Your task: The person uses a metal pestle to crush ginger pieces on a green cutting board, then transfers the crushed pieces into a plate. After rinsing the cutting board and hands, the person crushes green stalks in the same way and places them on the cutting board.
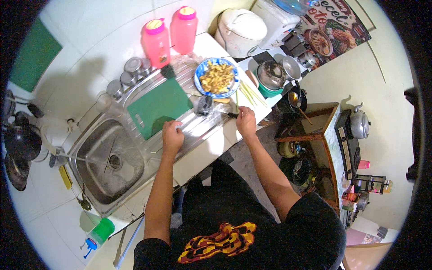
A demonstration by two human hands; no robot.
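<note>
My left hand (173, 135) is at the near edge of a green cutting board (160, 106) on the metal drainboard; whether it touches the board I cannot tell. My right hand (246, 122) has its fingers closed on the black handle (231, 115) of a knife, whose blade is hard to make out against the bright drainboard. A dark lump in clear plastic (204, 105) lies between board and knife. Behind it is a blue-and-white plate (198, 78) with chopped yellowish food (217, 79). Pale green stalks (250, 93) lie to the right of the plate.
A steel sink (111, 162) with running water is at the left. Pink bottles (156, 44) and glass jars (133, 65) line the wall. A white lidded container (241, 28) and metal pots (271, 75) stand behind at the right. A gas stove (347, 145) with a kettle (360, 125) is further right.
</note>
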